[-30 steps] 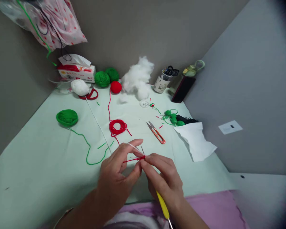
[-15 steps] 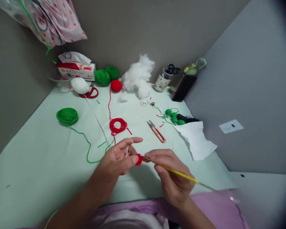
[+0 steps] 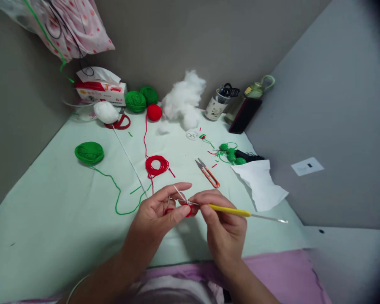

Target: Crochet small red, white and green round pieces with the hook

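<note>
A small red crochet piece [image 3: 188, 209] is pinched between the thumb and fingers of my left hand [image 3: 160, 215], partly hidden by them. White yarn [image 3: 180, 192] runs over the raised left index finger down to the piece, and its strand leads back to a white yarn ball [image 3: 106, 112]. My right hand [image 3: 224, 228] grips a double-ended crochet hook [image 3: 229, 210] by its yellow middle. One metal end meets the top edge of the red piece, where white stitches show; the other points right.
Beyond my hands lie a coil of red yarn [image 3: 157, 165], orange thread snips [image 3: 208, 174] and a green yarn ball [image 3: 89, 153]. White stuffing [image 3: 185, 101], a pen cup [image 3: 217, 105] and a bottle [image 3: 251, 101] stand at the back. Crumpled paper [image 3: 261, 185] lies right.
My right hand has moved left and slightly up, and the hook now lies flatter. The red piece has turned and shifted slightly right in my left hand.
</note>
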The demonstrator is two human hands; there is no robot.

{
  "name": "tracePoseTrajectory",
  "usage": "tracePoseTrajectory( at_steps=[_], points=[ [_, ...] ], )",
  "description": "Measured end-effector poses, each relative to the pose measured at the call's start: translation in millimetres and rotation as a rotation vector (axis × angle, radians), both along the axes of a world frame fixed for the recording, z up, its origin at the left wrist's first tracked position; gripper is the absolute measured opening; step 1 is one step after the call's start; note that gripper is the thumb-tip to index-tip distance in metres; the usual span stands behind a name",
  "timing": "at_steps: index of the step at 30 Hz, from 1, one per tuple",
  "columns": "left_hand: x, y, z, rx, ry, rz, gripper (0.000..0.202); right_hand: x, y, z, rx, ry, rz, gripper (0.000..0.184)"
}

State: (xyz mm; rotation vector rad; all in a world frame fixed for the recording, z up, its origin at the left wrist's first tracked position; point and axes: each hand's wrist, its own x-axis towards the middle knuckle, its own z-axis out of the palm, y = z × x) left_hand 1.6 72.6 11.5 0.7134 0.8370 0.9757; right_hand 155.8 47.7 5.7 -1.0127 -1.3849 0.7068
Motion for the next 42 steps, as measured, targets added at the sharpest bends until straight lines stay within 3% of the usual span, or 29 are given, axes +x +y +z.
tracePoseTrajectory(
  at_steps=[3, 6, 9, 17, 27, 32, 35, 37, 38, 41, 42],
  points=[
    [2.8, -0.6, 1.8, -0.053, -0.064, 0.05, 0.039, 0.8, -4.6, -6.2, 0.171, -0.361, -0.068, 0.037],
    [2.2, -0.5, 2.8, -0.154, -0.189, -0.03, 0.042, 2.5, -6.7, -11.4, 0.301, -0.557, -0.132, 0.047],
    [-1.6, 1.4, 3.8, -0.191, -0.25, -0.104, 0.038, 3.5, -5.6, -10.0, 0.222, -0.423, -0.117, 0.045],
    [-9.5, 7.7, 6.4, -0.132, -0.127, -0.077, 0.034, 3.2, -2.2, -1.4, -0.037, 0.163, 0.017, 0.023],
    [-15.3, 2.8, 8.6, -0.1, -0.096, -0.119, 0.026, 3.1, 6.4, 14.1, -0.263, 0.477, 0.132, 0.013],
    [-9.4, -1.7, 7.4, -0.035, -0.001, -0.032, 0.016, -5.0, 5.8, 8.1, -0.206, 0.383, 0.116, 0.011],
    [-9.1, -1.4, 10.5, -0.049, -0.056, -0.001, 0.02, -1.8, 7.0, 5.8, -0.124, 0.192, 0.074, 0.011],
    [-11.8, -1.8, 16.8, -0.063, -0.108, 0.005, 0.024, 4.7, 10.6, 7.7, -0.134, 0.119, 0.135, 0.011],
    [-13.5, -2.7, 20.7, -0.065, -0.129, 0.0, 0.025, 8.3, 13.0, 9.6, -0.149, 0.098, 0.18, 0.016],
    [-16.9, -8.4, 30.5, -0.021, -0.184, -0.038, 0.026, 15.5, 19.7, 16.7, -0.226, 0.053, 0.395, 0.086],
    [-17.4, -10.3, 32.0, 0.005, -0.213, -0.056, 0.027, 16.1, 21.5, 19.1, -0.283, 0.006, 0.489, 0.098]
  ],
)
